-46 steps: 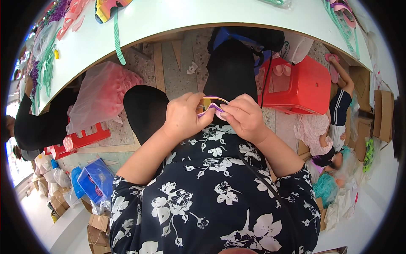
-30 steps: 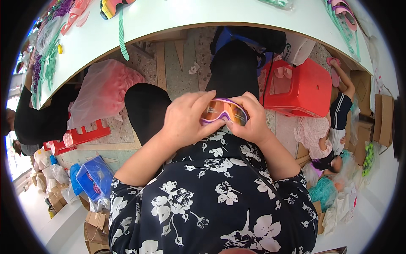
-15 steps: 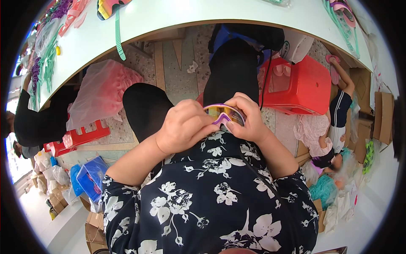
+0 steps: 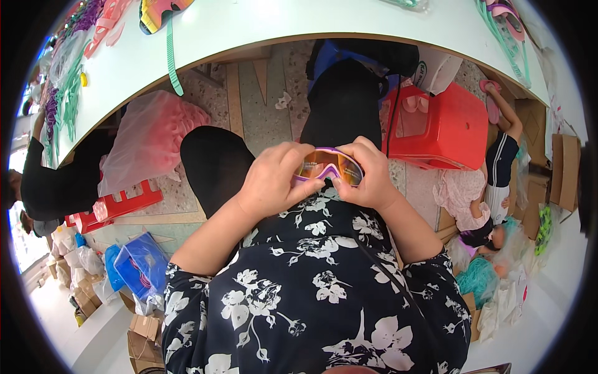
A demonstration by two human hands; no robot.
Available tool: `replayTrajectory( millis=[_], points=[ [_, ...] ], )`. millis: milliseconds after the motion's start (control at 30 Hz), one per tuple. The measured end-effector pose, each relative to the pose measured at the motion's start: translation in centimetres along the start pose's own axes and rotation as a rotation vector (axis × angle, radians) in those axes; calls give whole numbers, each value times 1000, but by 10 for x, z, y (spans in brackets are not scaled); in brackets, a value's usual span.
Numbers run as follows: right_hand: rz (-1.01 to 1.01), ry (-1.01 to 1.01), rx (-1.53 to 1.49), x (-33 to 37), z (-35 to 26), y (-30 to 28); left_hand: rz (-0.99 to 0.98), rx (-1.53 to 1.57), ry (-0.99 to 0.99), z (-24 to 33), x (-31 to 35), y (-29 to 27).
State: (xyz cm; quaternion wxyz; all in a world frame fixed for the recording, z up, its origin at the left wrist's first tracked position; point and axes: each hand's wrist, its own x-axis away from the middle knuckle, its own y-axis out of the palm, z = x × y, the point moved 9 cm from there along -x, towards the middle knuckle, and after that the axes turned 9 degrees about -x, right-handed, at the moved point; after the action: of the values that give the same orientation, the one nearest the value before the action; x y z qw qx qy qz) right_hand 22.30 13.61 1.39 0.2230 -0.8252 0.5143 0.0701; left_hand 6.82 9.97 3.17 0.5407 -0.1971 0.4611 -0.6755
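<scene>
Head cam (L of 2) is riding up top, pointing basically straight down past the floral shirt [image 4: 305, 293] at the L hand [image 4: 269, 176] & R hand [image 4: 372, 177], p close. Fisheye's going super wide tho, bending the white table [image 4: 280, 20] across the top.
</scene>
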Motion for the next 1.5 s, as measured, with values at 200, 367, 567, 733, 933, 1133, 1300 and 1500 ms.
replayTrajectory(
  millis=[200,367,567,733,933,1133,1300,1500],
  points=[
    [-65,-30,42,-6,4,5,-27,0,52,6,-12,12],
    [-148,81,-18,-9,22,8,-8,28,62,-2,-19,24],
    [-304,210,-154,-16,46,16,8,-30,-14,-6,-26,34],
    [-266,174,-154,-14,52,24,11,53,-43,-16,-25,43],
    [-150,99,-135,-11,57,24,-31,217,-138,-32,-28,56],
    [-134,95,-61,-8,53,24,-88,307,-236,-38,-23,69],
    [-188,112,-14,-10,53,29,-32,227,-210,-35,-21,60],
    [-282,200,-192,-11,38,23,33,-2,68,-13,-13,28]
  ],
)
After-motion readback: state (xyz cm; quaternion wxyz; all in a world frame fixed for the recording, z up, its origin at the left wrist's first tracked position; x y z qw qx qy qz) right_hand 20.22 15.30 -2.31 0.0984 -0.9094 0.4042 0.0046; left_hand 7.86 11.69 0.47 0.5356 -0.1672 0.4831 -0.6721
